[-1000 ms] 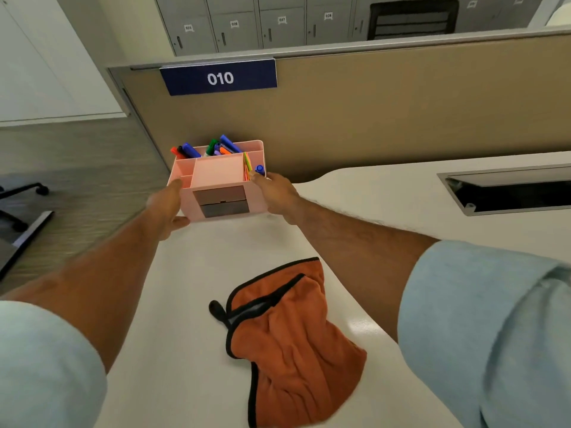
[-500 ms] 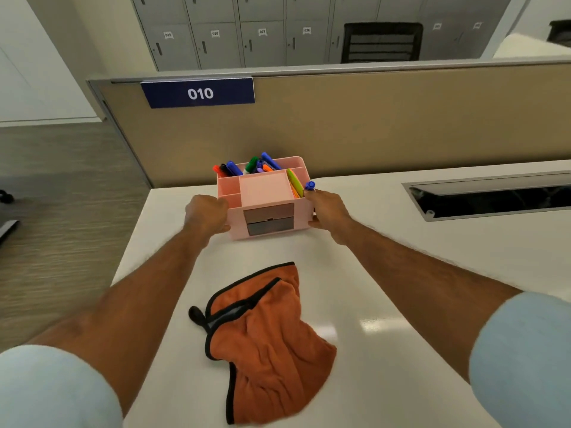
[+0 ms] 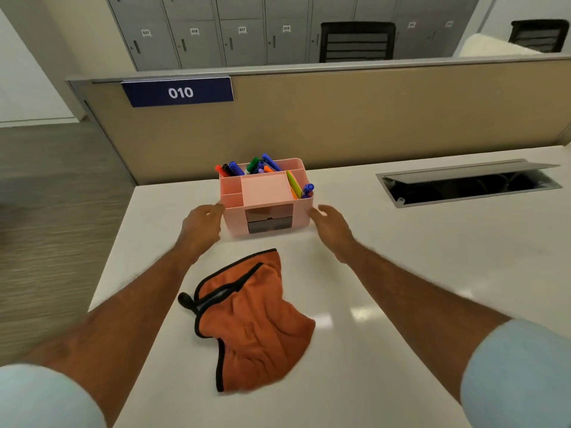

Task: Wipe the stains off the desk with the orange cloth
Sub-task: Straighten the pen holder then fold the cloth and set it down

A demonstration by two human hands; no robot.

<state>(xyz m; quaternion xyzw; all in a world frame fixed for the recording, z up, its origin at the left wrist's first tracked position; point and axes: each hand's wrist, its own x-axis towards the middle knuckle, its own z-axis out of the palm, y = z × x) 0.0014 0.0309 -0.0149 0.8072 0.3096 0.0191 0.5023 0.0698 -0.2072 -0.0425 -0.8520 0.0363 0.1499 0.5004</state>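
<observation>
The orange cloth (image 3: pixel 253 325) with black trim lies crumpled on the white desk (image 3: pixel 386 273), near its front, between my forearms. A pink desk organizer (image 3: pixel 267 196) full of coloured markers stands on the desk beyond the cloth. My left hand (image 3: pixel 200 225) hovers just off the organizer's left side with fingers apart. My right hand (image 3: pixel 330 225) is just off its right side, also open. Neither hand holds anything. No stain shows clearly on the desk.
A beige partition (image 3: pixel 370 118) with a blue "010" sign (image 3: pixel 179 92) runs behind the desk. An open cable tray (image 3: pixel 466 183) is sunk in the desk at the right. The desk's left edge drops to wooden floor (image 3: pixel 46 227). Grey lockers and black chairs stand beyond.
The organizer was carried in both hands from off the desk's left corner onto the desk. Both hands have now let go of it and drawn slightly away.
</observation>
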